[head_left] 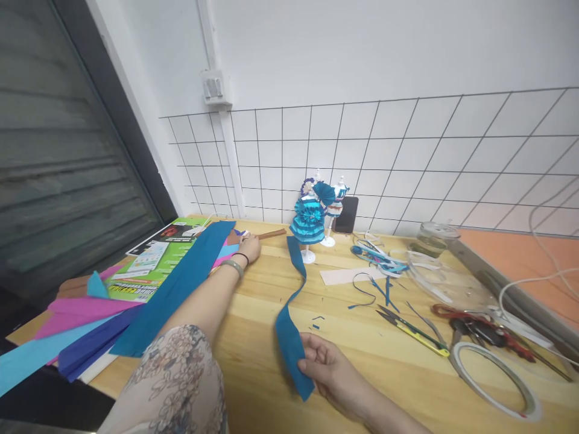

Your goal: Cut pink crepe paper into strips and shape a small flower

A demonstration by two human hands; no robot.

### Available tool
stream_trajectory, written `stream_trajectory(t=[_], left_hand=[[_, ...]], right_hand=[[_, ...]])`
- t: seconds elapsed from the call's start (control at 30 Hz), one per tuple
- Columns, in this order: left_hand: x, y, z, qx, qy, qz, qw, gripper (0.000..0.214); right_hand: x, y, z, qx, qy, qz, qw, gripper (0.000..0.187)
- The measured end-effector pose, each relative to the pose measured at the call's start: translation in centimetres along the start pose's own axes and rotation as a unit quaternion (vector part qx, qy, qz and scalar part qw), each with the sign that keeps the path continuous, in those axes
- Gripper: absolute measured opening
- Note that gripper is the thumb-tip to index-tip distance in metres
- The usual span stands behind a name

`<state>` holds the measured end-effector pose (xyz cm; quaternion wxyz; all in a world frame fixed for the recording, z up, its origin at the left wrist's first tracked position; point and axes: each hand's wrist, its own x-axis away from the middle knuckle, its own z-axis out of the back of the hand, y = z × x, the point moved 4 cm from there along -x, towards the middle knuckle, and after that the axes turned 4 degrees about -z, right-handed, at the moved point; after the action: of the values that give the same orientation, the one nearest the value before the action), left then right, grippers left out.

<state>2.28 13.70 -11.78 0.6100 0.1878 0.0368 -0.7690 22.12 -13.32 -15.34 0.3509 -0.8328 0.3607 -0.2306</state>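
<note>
My right hand (pixel 328 367), near the front of the table, pinches the lower end of a long teal paper strip (pixel 289 337) between thumb and fingers. From there the strip twists away across the wood to the foot of a small dress form in a blue pleated paper dress (pixel 310 220). Stretched far forward, my left hand (pixel 248 247) has its fingers curled beside the coloured papers and a brown strip (pixel 272 234). What those fingers hold, if anything, I cannot make out. A wide teal paper sheet (pixel 181 283) lies left of my left forearm.
Yellow-black snips (pixel 414 331), a tape roll (pixel 495 380) and blue scraps (pixel 380 259) lie on the right. A second small dress form (pixel 335 208) and a phone (pixel 347 214) stand at the back. Coloured sheets (pixel 81 316) and a green magazine (pixel 140 274) cover the left.
</note>
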Motion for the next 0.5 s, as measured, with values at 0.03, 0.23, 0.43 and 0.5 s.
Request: stream_trajectory(t=[0.03,0.23,0.43,0.5], left_hand=[[-0.3,0.1,0.9,0.004,0.01,-0.001,1.0,0.028],[0.3,1.4,9.0,0.064,0.145,-0.035,0.987,0.037],[5.9,1.5,9.5,0.181,0.047,-0.033,0.982,0.036],[8.3,1.0,7.7,0.15,-0.029,-0.056,0.987,0.034]], right_hand=[[0.0,0.0,0.0,-0.002,-0.001,0.0,1.0,0.033],[0.0,-0.1,-0.1,0.005,0.001,-0.005,1.0,0.031],[0.2,0.0,0.2,0.024,0.009,-0.006,1.0,0.03],[0.2,0.0,0.1,0.026,0.012,-0.004,1.0,0.029]])
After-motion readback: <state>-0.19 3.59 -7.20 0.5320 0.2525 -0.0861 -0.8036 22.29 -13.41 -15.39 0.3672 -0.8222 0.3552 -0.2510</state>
